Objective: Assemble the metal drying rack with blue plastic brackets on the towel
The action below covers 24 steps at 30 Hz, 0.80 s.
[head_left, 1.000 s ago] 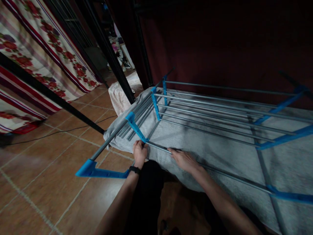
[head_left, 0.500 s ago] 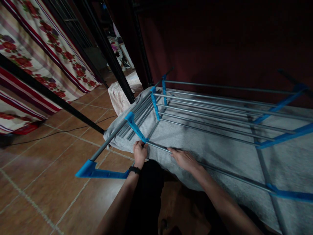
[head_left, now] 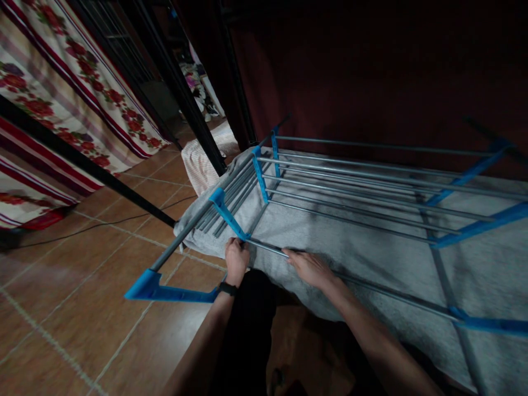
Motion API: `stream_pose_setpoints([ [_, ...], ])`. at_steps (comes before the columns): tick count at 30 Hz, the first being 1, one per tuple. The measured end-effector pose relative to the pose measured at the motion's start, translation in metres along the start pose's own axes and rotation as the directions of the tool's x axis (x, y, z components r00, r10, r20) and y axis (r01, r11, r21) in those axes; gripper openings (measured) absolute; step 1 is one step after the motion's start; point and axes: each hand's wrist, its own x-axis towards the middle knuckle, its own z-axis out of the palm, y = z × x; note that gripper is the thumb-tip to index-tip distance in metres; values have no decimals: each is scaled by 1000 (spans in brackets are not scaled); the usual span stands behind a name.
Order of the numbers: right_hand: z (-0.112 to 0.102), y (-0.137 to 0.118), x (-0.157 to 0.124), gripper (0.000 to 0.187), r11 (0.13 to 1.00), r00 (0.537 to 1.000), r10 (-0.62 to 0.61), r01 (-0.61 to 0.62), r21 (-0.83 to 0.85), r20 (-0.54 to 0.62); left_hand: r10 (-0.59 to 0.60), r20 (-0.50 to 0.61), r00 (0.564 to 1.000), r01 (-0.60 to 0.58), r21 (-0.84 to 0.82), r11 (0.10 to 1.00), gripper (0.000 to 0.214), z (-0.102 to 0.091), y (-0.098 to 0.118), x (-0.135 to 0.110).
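Note:
A rack frame of grey metal tubes with blue plastic brackets lies across the grey cloth in front of me. My left hand (head_left: 236, 258), with a black band at the wrist, is closed at the lower end of a blue bracket (head_left: 226, 214), where the near metal tube (head_left: 266, 246) enters it. Its fingertips are partly hidden. My right hand (head_left: 307, 267) grips that same tube a little to the right, thumb along it and fingers underneath. Another blue bracket (head_left: 173, 292) sticks out left of my left wrist.
Several loose grey tubes (head_left: 225, 220) lie on the left end of the grey cloth (head_left: 363, 242). Dark posts (head_left: 193, 104) rise at left, beside a flowered curtain (head_left: 82, 82). Brown tiles (head_left: 61, 308) cover the floor, crossed by a black cable (head_left: 107, 221).
Both hands keep the same hold on the tube and bracket. The view has shifted very slightly; otherwise the frame looks unmoved.

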Motion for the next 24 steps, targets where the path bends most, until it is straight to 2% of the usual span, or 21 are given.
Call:
stream_pose_setpoints([
  [9,6,3,2,48,999,999,33,-33,8,2,1,-13,1000,-2,-44,999,25,2,-1,-1],
  [24,14,14,8,47,996,999,43,-43,74,6,53,-1,999,-53,-102,993,17,11,-13,-2],
])
